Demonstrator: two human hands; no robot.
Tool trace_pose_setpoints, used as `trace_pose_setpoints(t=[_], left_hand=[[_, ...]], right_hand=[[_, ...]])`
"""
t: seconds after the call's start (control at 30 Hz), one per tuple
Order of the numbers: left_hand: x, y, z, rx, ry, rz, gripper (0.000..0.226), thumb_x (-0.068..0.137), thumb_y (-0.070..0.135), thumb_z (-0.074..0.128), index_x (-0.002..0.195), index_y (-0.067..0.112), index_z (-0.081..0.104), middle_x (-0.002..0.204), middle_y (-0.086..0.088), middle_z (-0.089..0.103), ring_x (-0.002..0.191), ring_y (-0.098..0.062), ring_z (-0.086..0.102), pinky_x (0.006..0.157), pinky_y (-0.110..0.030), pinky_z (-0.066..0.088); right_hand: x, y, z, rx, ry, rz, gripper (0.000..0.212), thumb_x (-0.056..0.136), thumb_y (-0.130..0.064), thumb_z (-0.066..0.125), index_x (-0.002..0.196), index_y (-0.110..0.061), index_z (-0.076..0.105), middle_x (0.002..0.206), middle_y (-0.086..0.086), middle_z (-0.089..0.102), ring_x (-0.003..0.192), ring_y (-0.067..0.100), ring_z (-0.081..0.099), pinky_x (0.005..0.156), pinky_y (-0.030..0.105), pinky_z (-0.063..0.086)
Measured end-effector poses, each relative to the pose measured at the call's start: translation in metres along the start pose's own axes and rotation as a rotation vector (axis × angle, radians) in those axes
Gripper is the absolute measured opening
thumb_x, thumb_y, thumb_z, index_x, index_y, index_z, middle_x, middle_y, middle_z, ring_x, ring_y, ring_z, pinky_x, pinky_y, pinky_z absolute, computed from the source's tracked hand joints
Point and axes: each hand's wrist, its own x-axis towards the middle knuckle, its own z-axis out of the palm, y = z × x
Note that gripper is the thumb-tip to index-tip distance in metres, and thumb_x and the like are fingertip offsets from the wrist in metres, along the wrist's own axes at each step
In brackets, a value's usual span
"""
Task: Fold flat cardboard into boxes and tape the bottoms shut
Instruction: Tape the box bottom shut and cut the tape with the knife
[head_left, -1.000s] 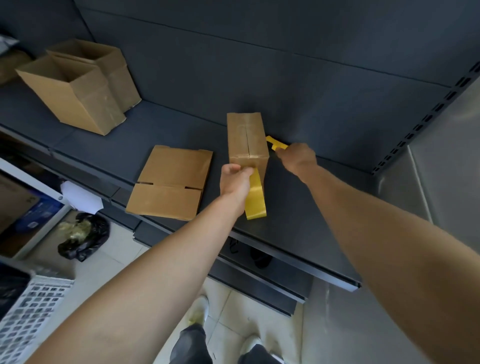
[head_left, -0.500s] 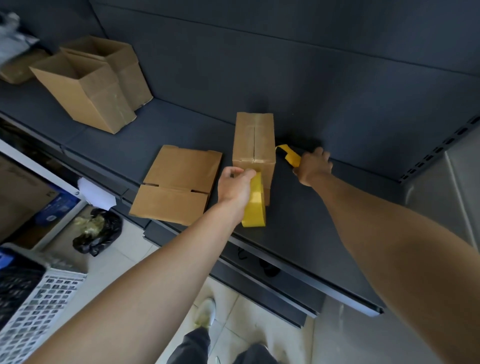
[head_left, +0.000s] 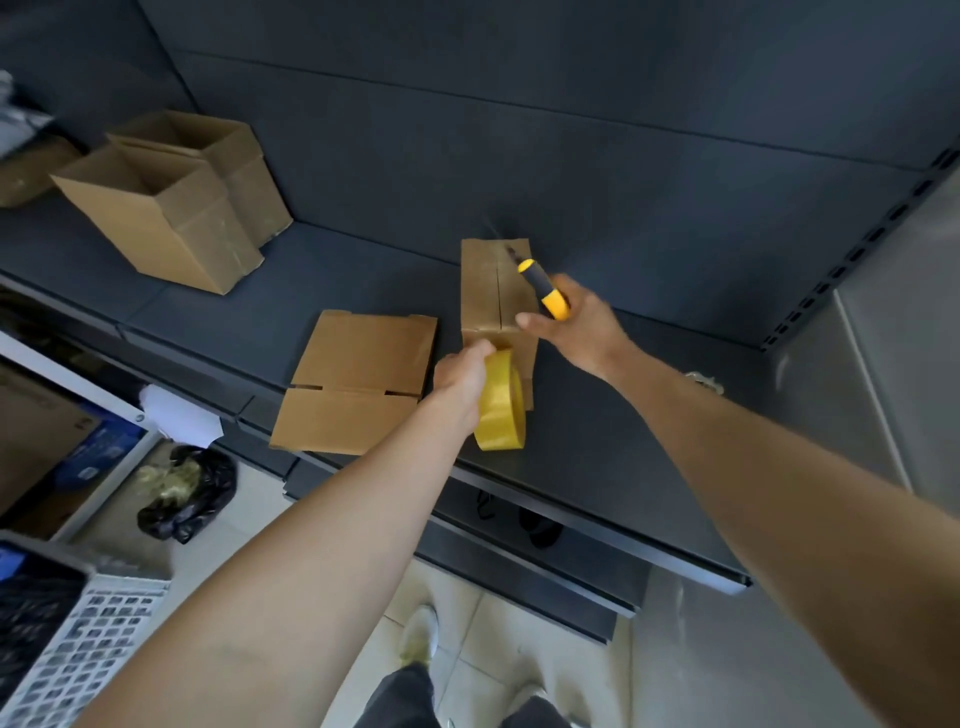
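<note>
At the frame's centre, on the shelf (head_left: 363, 270), the left hand (head_left: 462, 376) is gripping the tape roll (head_left: 501, 410) against the box (head_left: 483, 291); the outstretched right hand's (head_left: 582, 327) fingers are curling round a knife (head_left: 545, 291) above it.

One view only: head-worn, wide-angle lens, edges bowed. Camera looks forward and steeply down. Dark shelf (head_left: 337, 270) cuts diagonally, upper left to lower right of frame; back panel (head_left: 519, 130) fills top. Close range: both forearms come in from bottom corners, left hand (head_left: 462, 376) and right hand (head_left: 582, 322) meet just above centre. Wearer's own shoe (head_left: 418, 639) and floor (head_left: 493, 623) at bottom centre, so tilt is nearly straight down there.
</note>
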Motion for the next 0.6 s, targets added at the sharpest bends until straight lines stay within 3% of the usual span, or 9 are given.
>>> trace_pose_setpoints(t=[0.1,0.2,0.27,0.4,0.53,0.6], left_hand=[[0.003,0.001,-0.004,0.003,-0.014,0.004,0.04,0.085,0.034,0.065,0.118,0.011,0.059,0.107,-0.013,0.067,0.096,-0.031,0.065,0.091,-0.046,0.052],[0.009,0.001,-0.008,0.035,-0.035,-0.001,0.035,0.086,0.035,0.065,0.113,0.013,0.061,0.099,-0.01,0.068,0.085,-0.027,0.065,0.071,-0.036,0.054],[0.012,-0.001,-0.009,0.096,-0.029,-0.003,0.034,0.085,0.036,0.066,0.11,0.014,0.062,0.094,-0.008,0.066,0.081,-0.025,0.063,0.065,-0.031,0.048],[0.014,0.004,-0.013,0.173,-0.058,-0.032,0.032,0.083,0.038,0.068,0.104,0.014,0.061,0.092,-0.009,0.065,0.084,-0.026,0.061,0.075,-0.035,0.048],[0.014,0.008,-0.019,0.179,-0.132,-0.122,0.029,0.081,0.042,0.069,0.085,0.015,0.061,0.082,-0.009,0.066,0.076,-0.026,0.063,0.067,-0.034,0.05],[0.016,0.008,-0.022,0.173,-0.145,-0.141,0.03,0.082,0.043,0.068,0.089,0.014,0.063,0.086,-0.01,0.068,0.08,-0.027,0.065,0.075,-0.038,0.053]], right_hand=[[0.005,-0.015,0.015,-0.196,-0.093,0.027,0.038,0.081,-0.048,0.067,0.115,-0.037,0.055,0.082,-0.007,0.055,0.083,0.015,0.056,0.072,0.031,0.048],[0.007,-0.017,0.02,-0.278,-0.042,0.086,0.055,0.083,-0.047,0.066,0.133,-0.033,0.047,0.095,-0.003,0.059,0.091,0.018,0.059,0.076,0.034,0.05],[0.007,-0.017,0.022,-0.277,-0.038,0.11,0.059,0.083,-0.046,0.067,0.136,-0.033,0.045,0.1,-0.003,0.06,0.094,0.018,0.058,0.077,0.033,0.05],[0.009,-0.018,0.023,-0.249,-0.046,0.131,0.059,0.083,-0.044,0.069,0.136,-0.032,0.046,0.104,-0.004,0.058,0.098,0.018,0.058,0.08,0.033,0.05],[0.008,-0.018,0.025,-0.298,-0.021,0.138,0.059,0.083,-0.046,0.067,0.137,-0.032,0.044,0.101,-0.005,0.056,0.094,0.017,0.056,0.078,0.033,0.049],[0.007,-0.018,0.025,-0.305,-0.014,0.143,0.058,0.084,-0.046,0.066,0.135,-0.032,0.045,0.098,-0.004,0.056,0.092,0.017,0.056,0.076,0.032,0.048]])
